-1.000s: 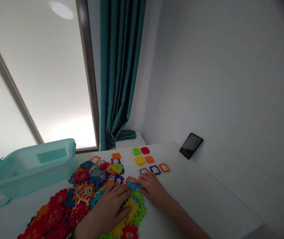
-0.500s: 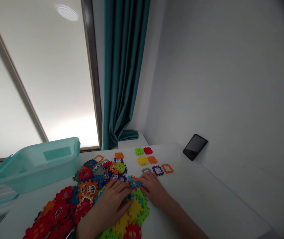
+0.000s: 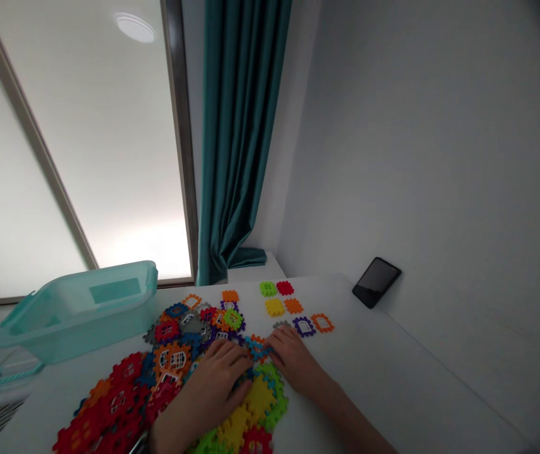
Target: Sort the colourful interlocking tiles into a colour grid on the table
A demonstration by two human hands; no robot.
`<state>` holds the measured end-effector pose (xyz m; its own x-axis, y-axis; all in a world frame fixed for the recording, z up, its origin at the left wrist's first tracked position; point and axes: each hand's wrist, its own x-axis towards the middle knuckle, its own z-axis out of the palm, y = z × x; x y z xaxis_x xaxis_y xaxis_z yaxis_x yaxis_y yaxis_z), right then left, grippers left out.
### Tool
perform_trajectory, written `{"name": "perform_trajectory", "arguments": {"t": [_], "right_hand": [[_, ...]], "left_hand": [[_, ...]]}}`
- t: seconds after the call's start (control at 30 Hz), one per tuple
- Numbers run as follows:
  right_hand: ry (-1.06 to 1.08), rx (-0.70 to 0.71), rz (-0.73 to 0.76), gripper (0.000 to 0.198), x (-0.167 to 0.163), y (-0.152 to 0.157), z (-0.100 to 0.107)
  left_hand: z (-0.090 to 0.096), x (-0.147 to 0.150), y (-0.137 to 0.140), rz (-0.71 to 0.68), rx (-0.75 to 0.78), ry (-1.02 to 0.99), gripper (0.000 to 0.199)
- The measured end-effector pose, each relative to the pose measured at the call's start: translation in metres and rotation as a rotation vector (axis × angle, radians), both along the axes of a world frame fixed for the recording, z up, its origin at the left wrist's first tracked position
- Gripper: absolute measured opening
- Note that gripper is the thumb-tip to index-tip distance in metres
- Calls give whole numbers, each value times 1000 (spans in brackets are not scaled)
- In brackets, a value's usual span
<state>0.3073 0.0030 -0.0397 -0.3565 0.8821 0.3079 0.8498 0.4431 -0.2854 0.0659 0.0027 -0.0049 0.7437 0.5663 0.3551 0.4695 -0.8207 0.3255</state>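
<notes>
My left hand (image 3: pixel 220 381) lies over the heap of toothed plastic building tiles, its fingers stretched out and the thumb apart. Its fingertips come close to a blue tile (image 3: pixel 256 348) with orange beside it. From the other side, my right hand (image 3: pixel 293 359) has the right edge of that blue tile between its thumb and fingers. Yellow tiles (image 3: pixel 259 398) and lime green tiles (image 3: pixel 276 403) lie just below the hands. Red tiles (image 3: pixel 121 403) and an orange window tile (image 3: pixel 171 359) are to the left. My left palm hides part of the heap.
Past my right hand, a purple tile (image 3: pixel 304 326), an orange tile (image 3: pixel 322 323) and several others lie spread out singly on the white table (image 3: pixel 359 378). A teal plastic bin (image 3: pixel 80 315) stands at the left. A black phone-like device (image 3: pixel 376 282) is by the wall.
The whole view has shifted slightly, so everything appears a little further right. Both hands stay in nearly the same place among the tiles.
</notes>
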Motion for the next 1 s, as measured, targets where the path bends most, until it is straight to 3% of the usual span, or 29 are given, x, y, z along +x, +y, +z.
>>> {"name": "perform_trajectory", "arguments": {"t": [0.53,0.77,1.0], "right_hand": [[143,167,-28,18,1,0,0],[188,201,9,13,-7,-5,5],[274,236,75,13,-19,-11,23]], "left_hand": [[5,1,-1,47,57,-5,24],[9,-2,5,196,121,-72,22],[14,-16,17,293,185,-84,54]]}}
